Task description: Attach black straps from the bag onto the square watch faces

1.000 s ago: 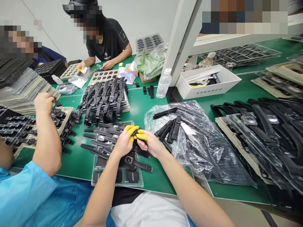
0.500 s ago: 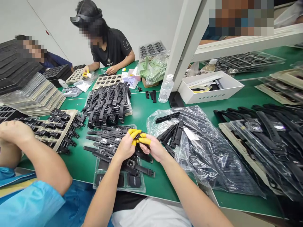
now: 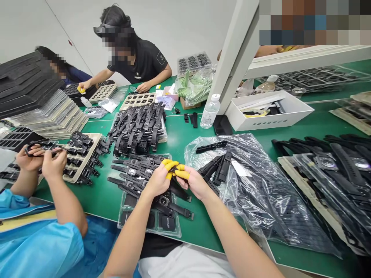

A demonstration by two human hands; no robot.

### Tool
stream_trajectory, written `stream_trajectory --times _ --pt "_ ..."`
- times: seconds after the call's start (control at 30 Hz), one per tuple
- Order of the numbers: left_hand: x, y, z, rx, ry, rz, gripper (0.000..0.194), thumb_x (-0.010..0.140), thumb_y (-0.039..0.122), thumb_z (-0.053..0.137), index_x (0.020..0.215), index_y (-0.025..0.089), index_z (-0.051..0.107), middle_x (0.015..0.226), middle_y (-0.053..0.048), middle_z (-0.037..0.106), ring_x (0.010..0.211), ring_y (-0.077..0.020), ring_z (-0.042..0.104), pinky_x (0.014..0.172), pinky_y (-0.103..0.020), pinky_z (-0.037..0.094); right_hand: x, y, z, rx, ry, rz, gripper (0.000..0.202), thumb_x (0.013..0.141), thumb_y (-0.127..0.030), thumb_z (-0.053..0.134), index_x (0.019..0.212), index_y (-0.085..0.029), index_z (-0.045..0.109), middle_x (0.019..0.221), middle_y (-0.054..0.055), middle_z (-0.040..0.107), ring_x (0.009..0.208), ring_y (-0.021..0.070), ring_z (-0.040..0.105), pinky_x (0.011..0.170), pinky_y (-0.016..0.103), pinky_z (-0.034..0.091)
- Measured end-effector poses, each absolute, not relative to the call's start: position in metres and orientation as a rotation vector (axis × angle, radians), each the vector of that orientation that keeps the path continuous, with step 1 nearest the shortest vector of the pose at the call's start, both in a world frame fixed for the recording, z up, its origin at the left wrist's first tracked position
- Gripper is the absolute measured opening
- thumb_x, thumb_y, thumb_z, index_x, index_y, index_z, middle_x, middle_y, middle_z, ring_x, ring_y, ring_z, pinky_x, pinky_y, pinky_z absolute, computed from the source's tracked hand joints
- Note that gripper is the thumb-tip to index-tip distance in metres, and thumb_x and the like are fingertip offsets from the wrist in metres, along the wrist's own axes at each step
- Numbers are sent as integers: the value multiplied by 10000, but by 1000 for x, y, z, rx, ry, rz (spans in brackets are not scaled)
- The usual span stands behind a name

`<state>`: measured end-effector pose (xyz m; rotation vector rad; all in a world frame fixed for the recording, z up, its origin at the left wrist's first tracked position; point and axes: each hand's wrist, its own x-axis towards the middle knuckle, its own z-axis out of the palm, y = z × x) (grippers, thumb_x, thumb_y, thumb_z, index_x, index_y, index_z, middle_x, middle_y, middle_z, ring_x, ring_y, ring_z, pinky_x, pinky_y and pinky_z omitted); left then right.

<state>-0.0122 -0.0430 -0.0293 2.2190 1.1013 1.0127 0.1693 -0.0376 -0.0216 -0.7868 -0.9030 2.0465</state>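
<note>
The left hand [image 3: 159, 179] and right hand [image 3: 197, 183] share a pinching grip on a small dark piece [image 3: 173, 170] over the strapped smartwatches [image 3: 132, 172]. It looks like fine two-handed work; the next move, I'd judge, calls for steadiness.

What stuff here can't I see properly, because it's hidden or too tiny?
All in the head view:
The dark piece between the left hand and right hand: yellow-covered fingers hide most of it, so its shape is unclear.
Part of the clear tray: hidden behind the left forearm.
Fine print on the bottle: too small to read.
Black straps at far right: some are cut off by the picture's edge.
</note>
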Motion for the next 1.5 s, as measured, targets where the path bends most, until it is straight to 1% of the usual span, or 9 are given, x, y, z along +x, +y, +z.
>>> stream_trajectory --times 0.2,0.4,0.6,0.73,1.0,1.2,1.33,1.43,1.5 --pt "-12 -46 -27 2250 1144 913 534 975 93 415 1486 208 521 1343 -141 593 1291 -263 596 1130 -435 531 170 -39 -23 -718 -737 2141 360 757 -443 814 800 -219 535 474 -90 429 403 62 258 401 208 172" --pt "-13 -50 -18 2241 1100 863 487 1063 248 373 1541 219 460 1366 -136 577 1294 -256 596 1138 -443 522 172 -39 -22 -781 -754 2108 361 747 -433 829 792 -218 542 455 -83 445 397 63 266 393 206 184" --pt "-9 -48 -23 2367 1216 782 452 998 195 439 1439 171 537 1306 -150 611 1267 -269 609 1111 -441 545 172 -38 -25 -859 -798 2083 379 734 -459 832 776 -217 543 457 -88 430 399 55 269 391 197 195" --pt "-9 -47 -26 2408 1258 764 428 979 195 476 1397 156 560 1295 -153 624 1246 -273 620 1104 -444 551 170 -39 -27 -913 -830 2057 370 732 -449 823 763 -217 536 457 -89 427 397 55 275 391 196 201" --pt "-11 -47 -23 2331 1202 806 403 1029 208 404 1400 169 558 1315 -154 626 1256 -264 623 1110 -436 546 169 -40 -24 -929 -866 2027 375 715 -464 826 779 -216 551 455 -91 440 394 56 296 393 198 213" --pt "-11 -47 -23 2298 1187 824 409 1018 204 430 1404 171 563 1308 -155 619 1244 -274 628 1096 -453 551 168 -40 -26 -933 -903 2016 414 708 -514 824 775 -223 537 458 -92 446 393 60 291 398 210 211" --pt "-11 -46 -26 2246 1185 878 484 986 196 513 1469 186 513 1381 -160 594 1307 -282 603 1117 -453 543 166 -37 -31 -959 -1008 1822 436 782 -617 751 827 -229 559 493 -80 475 420 88 336 420 239 270" --pt "-13 -43 -32 2218 1237 948 468 1019 182 465 1485 210 506 1415 -151 601 1362 -271 579 1153 -465 520 164 -34 -37 -1045 -1176 1559 431 789 -619 753 892 -229 600 559 -57 535 482 124 431 461 267 334" --pt "-15 -41 -38 2199 1284 1010 457 1023 164 450 1470 215 526 1400 -146 623 1355 -264 592 1152 -472 522 163 -33 -41 -1079 -1290 1432 406 811 -605 735 927 -230 629 617 -31 584 556 158 511 507 287 392"
